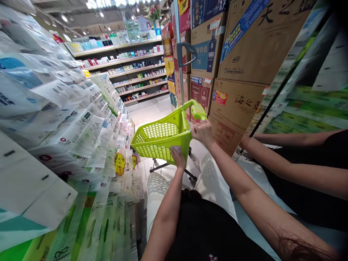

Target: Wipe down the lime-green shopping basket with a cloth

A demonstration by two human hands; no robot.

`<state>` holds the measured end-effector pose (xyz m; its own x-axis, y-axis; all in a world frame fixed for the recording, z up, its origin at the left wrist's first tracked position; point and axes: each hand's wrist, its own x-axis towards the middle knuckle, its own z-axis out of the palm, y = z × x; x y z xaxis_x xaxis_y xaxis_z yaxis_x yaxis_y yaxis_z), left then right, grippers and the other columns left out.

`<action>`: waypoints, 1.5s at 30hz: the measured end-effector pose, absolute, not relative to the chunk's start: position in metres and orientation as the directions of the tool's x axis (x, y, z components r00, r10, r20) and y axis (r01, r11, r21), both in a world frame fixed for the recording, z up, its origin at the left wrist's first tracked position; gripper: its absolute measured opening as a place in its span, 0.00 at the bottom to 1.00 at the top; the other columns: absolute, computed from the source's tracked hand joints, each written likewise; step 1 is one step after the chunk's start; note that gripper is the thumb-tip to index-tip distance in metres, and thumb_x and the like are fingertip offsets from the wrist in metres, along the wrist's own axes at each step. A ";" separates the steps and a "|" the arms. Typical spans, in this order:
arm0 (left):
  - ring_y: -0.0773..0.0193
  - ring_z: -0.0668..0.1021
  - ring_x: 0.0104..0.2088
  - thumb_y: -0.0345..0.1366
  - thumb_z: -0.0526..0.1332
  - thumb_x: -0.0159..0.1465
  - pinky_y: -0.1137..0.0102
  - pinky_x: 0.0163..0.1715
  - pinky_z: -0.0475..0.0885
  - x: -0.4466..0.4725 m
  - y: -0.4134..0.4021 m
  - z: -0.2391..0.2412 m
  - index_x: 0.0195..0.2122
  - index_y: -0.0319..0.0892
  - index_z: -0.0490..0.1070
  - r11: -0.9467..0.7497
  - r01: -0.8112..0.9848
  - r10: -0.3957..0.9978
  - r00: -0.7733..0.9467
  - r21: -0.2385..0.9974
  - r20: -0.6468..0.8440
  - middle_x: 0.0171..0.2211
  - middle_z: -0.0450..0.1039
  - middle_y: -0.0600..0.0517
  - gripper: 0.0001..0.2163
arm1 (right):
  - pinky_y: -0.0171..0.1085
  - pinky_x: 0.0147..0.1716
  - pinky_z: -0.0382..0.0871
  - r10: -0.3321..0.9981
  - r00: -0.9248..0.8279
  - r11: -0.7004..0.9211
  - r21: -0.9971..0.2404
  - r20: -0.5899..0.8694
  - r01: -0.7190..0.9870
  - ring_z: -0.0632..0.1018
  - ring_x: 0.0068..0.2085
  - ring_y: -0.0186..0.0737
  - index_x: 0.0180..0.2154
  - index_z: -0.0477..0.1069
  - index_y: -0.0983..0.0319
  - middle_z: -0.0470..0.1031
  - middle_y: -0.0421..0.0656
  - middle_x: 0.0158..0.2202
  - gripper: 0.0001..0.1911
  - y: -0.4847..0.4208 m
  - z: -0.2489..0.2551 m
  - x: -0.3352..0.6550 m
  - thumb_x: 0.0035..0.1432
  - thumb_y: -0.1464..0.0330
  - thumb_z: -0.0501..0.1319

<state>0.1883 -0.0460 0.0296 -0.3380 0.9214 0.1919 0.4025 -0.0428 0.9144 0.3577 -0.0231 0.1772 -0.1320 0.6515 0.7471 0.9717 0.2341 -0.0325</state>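
A small green shopping cart (154, 139) with a perforated plastic basket stands right in front of me. My right hand (201, 131) is closed around the cart's green handle (199, 113) at its near right end. Lower down, my left hand (178, 158) presses a greyish cloth (177, 149) against the outside of the basket's side, fingers bent over it. Nothing shows inside the part of the basket I can see. Dark legs and wheels of the cart show beneath it, on the pale floor tiles.
Plastic-wrapped packs (70, 130) are piled high close on my left. Cardboard cartons (239, 47) are stacked to the right, beside a mirror (304, 105) reflecting my arms. A pole with a dark handle (187, 54) rises behind the cart. Stocked shelves (127, 69) stand farther back.
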 end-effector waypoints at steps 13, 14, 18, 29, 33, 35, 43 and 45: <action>0.51 0.68 0.62 0.33 0.54 0.71 0.52 0.64 0.64 0.211 -0.060 0.039 0.51 0.42 0.71 -0.424 0.535 0.806 -0.145 0.731 0.573 0.57 0.64 0.37 0.11 | 0.44 0.42 0.56 0.626 -0.136 0.227 -0.013 0.768 0.974 0.72 0.33 0.44 0.22 0.76 0.61 0.79 0.47 0.26 0.15 -0.028 0.176 0.357 0.59 0.68 0.58; 0.51 0.69 0.60 0.32 0.55 0.70 0.52 0.63 0.66 0.206 -0.063 0.027 0.49 0.42 0.72 -0.407 0.544 0.821 -0.133 0.734 0.554 0.56 0.65 0.38 0.10 | 0.44 0.42 0.56 0.620 -0.140 0.229 -0.007 0.772 0.973 0.72 0.32 0.44 0.22 0.75 0.61 0.79 0.47 0.26 0.15 -0.028 0.176 0.358 0.59 0.68 0.58; 0.51 0.71 0.58 0.30 0.55 0.68 0.52 0.61 0.67 0.194 -0.061 0.010 0.48 0.43 0.72 -0.362 0.561 0.836 -0.158 0.744 0.526 0.53 0.67 0.40 0.10 | 0.44 0.42 0.57 0.603 -0.148 0.243 -0.004 0.784 0.970 0.72 0.32 0.44 0.22 0.75 0.60 0.79 0.47 0.25 0.14 -0.025 0.174 0.359 0.58 0.68 0.58; 0.50 0.74 0.54 0.30 0.53 0.68 0.53 0.58 0.69 0.177 -0.060 0.000 0.55 0.43 0.71 -0.338 0.648 0.866 -0.070 0.683 0.495 0.52 0.70 0.40 0.15 | 0.45 0.44 0.57 0.664 -0.133 0.235 -0.037 0.736 0.971 0.72 0.33 0.44 0.24 0.76 0.61 0.79 0.48 0.27 0.14 -0.027 0.177 0.361 0.59 0.68 0.57; 0.50 0.74 0.53 0.31 0.54 0.69 0.54 0.57 0.70 0.166 -0.049 0.011 0.52 0.43 0.72 -0.261 0.654 0.843 -0.203 0.710 0.497 0.50 0.70 0.41 0.13 | 0.45 0.44 0.57 0.660 -0.134 0.236 -0.034 0.739 0.971 0.71 0.32 0.44 0.24 0.77 0.61 0.79 0.48 0.27 0.14 -0.027 0.177 0.359 0.58 0.68 0.57; 0.51 0.72 0.57 0.34 0.53 0.71 0.55 0.59 0.68 0.163 -0.034 0.029 0.52 0.43 0.71 -0.218 0.609 0.784 -0.356 0.762 0.509 0.52 0.68 0.40 0.12 | 0.45 0.43 0.57 0.660 -0.134 0.232 -0.031 0.739 0.972 0.70 0.32 0.44 0.24 0.76 0.61 0.78 0.48 0.27 0.14 -0.028 0.177 0.359 0.59 0.68 0.57; 0.55 0.74 0.55 0.30 0.55 0.68 0.58 0.59 0.69 0.132 -0.031 0.024 0.48 0.41 0.71 -0.204 0.527 0.829 -0.354 0.825 0.432 0.52 0.67 0.41 0.10 | 0.45 0.43 0.58 0.633 -0.145 0.249 -0.023 0.761 0.968 0.71 0.32 0.44 0.23 0.77 0.61 0.78 0.47 0.26 0.14 -0.028 0.174 0.359 0.58 0.68 0.57; 0.55 0.74 0.53 0.30 0.55 0.68 0.58 0.58 0.70 0.123 -0.028 0.027 0.48 0.41 0.71 -0.206 0.524 0.808 -0.385 0.826 0.446 0.51 0.67 0.41 0.10 | 0.45 0.43 0.59 0.625 -0.145 0.252 -0.022 0.767 0.967 0.72 0.32 0.44 0.23 0.77 0.61 0.78 0.47 0.26 0.14 -0.026 0.173 0.359 0.58 0.69 0.58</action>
<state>0.1234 -0.0285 0.0270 -0.3854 0.8079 0.4458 0.5240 -0.2061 0.8264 0.3588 -0.0258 0.1730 -0.1455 0.6248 0.7671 0.9674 0.2523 -0.0220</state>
